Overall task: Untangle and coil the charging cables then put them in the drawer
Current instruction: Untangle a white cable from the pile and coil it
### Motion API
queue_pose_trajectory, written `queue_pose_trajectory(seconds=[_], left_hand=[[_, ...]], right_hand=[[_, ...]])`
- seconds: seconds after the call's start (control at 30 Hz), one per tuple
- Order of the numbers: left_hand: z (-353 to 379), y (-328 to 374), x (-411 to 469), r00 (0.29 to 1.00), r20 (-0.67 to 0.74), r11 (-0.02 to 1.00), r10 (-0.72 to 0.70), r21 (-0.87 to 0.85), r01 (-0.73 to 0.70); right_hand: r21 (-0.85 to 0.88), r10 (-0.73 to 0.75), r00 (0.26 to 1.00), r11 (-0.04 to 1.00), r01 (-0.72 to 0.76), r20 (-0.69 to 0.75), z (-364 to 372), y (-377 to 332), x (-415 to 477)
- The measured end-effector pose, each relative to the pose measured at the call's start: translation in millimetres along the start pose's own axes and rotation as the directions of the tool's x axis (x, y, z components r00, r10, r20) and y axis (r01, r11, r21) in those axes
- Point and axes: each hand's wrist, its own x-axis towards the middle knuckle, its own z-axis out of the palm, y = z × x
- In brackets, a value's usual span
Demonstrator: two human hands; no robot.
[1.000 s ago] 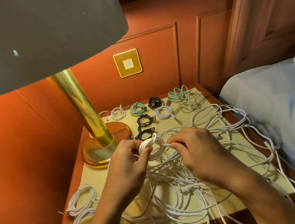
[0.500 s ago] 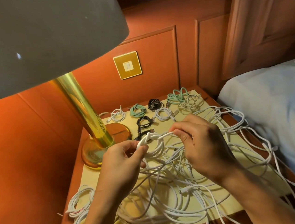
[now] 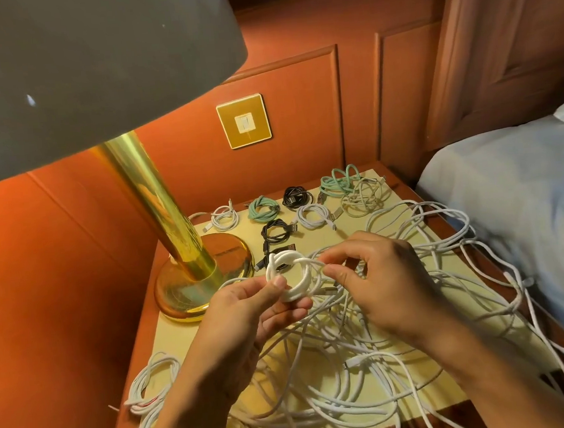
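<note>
A white coil [image 3: 297, 292] is held over the nightstand [image 3: 182, 335].
It is gripped by thumb and fingers of the left hand [image 3: 248, 315]; its free strand is pinched by the right hand [image 3: 386, 286], above the tangled white cables [image 3: 341, 396].

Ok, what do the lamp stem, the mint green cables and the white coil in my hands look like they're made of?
Lamp stem: polished brass-look metal, mirror-bright with streaked reflections. Mint green cables: probably a braided fabric sheath, matte and faintly textured, though too small to be sure. White coil: smooth rubbery plastic jacket, soft sheen, bending tightly without kinks.
</note>
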Motion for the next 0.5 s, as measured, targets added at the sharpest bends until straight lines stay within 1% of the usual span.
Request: queue_pose_trajectory(seconds=[0.13,0.2,0.27,0.3,0.37,0.43,0.5], left_hand=[[0.8,-4.7,2.7,0.995,-0.083,0.998,0.05,0.046,-0.047],[2.2,-7.5,3.4,0.991,-0.099,0.993,0.089,0.085,-0.081],[4.1,-10.2,3.6,0.985,-0.109,0.987,0.13,0.108,-0.119],[5.2,-11.4,3.4,0.982,-0.112,0.984,0.149,0.113,-0.136],[6.8,-13.1,3.5,0.98,-0.112,0.983,0.166,0.103,-0.155],[6.9,-13.2,3.5,0.981,-0.102,0.984,0.164,0.089,-0.155],[6.5,-12.7,2.7,0.985,-0.069,0.985,0.157,0.081,-0.151]], right_hand=[[0.035,0.037,0.999,0.999,-0.035,-0.032,0.6,1.4,-1.1],[0.066,0.06,0.997,0.996,-0.057,-0.049,0.4,1.9,-0.6],[0.135,0.113,0.993,0.985,-0.107,-0.039,-0.2,1.4,-1.1],[0.186,0.151,0.988,0.972,-0.146,-0.012,-0.3,1.1,-1.4],[0.348,0.245,0.966,0.901,-0.26,0.087,-1.3,-0.4,-0.4],[0.494,0.315,0.935,0.794,-0.354,0.162,-4.4,-2.4,1.9],[0.552,0.333,0.927,0.746,-0.372,0.175,-8.4,-3.5,3.9]])
